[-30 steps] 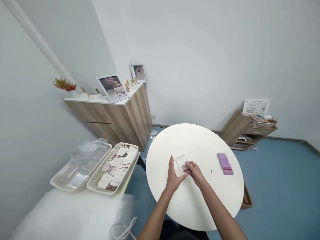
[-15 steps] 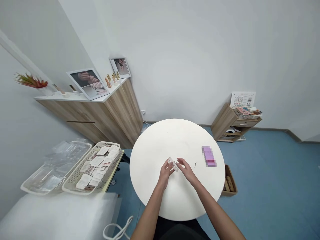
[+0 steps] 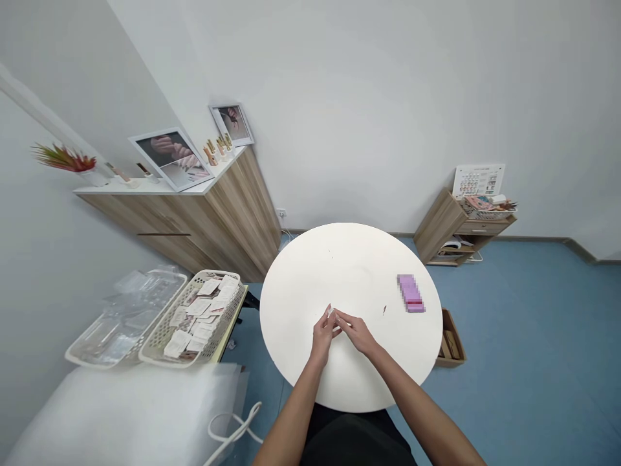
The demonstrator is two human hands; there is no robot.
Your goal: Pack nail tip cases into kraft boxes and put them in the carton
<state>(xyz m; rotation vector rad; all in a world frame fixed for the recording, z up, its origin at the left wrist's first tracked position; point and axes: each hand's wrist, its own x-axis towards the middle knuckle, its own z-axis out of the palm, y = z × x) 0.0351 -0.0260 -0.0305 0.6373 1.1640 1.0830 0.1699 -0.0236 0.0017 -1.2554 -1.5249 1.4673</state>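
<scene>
Drawn closer together than a moment ago, our left hand (image 3: 321,338) and right hand (image 3: 354,332) pinch a small clear plastic piece (image 3: 330,312) between their fingertips, over the round white worktop (image 3: 359,259). A blurred pink block (image 3: 411,293) lies to the right, well apart.

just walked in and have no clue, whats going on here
A person is seated at a round white table, with their left hand and right hand together near its near side. Their fingers pinch a small clear plastic piece, mostly hidden by them. A blurred pink block lies apart from the hands on the table's right side. To the left, a white plastic basket holds paper packets.
</scene>
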